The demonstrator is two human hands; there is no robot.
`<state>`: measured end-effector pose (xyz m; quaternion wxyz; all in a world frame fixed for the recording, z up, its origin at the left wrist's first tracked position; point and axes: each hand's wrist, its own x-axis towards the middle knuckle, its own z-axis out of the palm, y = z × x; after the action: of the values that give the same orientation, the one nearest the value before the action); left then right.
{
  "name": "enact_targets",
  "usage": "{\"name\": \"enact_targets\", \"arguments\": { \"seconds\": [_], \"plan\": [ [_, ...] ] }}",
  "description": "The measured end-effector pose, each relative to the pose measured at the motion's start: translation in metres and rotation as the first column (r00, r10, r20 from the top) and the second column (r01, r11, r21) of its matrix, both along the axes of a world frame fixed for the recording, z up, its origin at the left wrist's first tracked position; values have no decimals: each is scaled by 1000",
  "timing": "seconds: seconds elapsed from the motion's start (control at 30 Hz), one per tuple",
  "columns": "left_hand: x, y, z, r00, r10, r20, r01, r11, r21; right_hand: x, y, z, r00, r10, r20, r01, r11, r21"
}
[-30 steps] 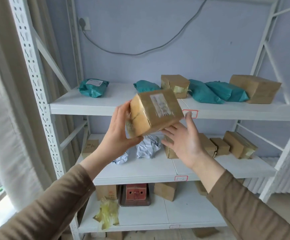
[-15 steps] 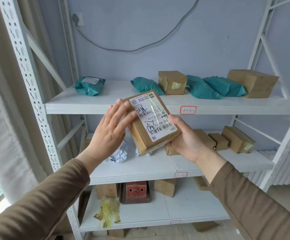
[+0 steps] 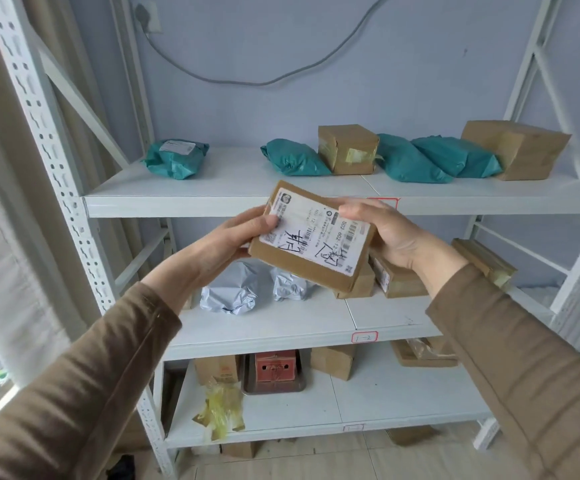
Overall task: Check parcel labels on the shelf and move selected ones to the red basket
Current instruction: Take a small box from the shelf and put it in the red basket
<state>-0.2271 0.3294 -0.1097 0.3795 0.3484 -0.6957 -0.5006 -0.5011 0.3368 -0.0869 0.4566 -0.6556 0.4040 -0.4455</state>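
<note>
Parcel: a brown cardboard box (image 3: 311,237) is being held in mid-air in front of the white shelf unit (image 3: 212,199), its white shipping label (image 3: 316,233) facing the camera.
Left hand: the left hand (image 3: 226,244) is gripping the box's left edge, thumb lying over the label's corner.
Right hand: the right hand (image 3: 392,233) is clasping the right end, fingers curling over the top edge.
Top shelf: teal mailer bags (image 3: 416,161) and two taped cardboard boxes (image 3: 347,148) are sitting in a row.
Middle shelf: grey mailer bags (image 3: 229,296) are lying beside more boxes.
</note>
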Motion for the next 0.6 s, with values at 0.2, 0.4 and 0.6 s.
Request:
{"name": "enact_targets", "arguments": {
  "seconds": [0.2, 0.4, 0.6],
  "plan": [
    [-31, -9, -32, 879, 169, -447, -143, 986, 92, 22, -5, -2, 817, -342, 464, 390, 921, -9],
    [-96, -3, -67, 687, 234, -688, -147, 972, 184, 63, -5, -59, 868, -137, 477, 157, 988, -2],
    [-93, -11, -74, 775, 215, -594, -166, 977, 137, 34, -14, -67, 861, -150, 485, 203, 977, -58]
  ]
}}
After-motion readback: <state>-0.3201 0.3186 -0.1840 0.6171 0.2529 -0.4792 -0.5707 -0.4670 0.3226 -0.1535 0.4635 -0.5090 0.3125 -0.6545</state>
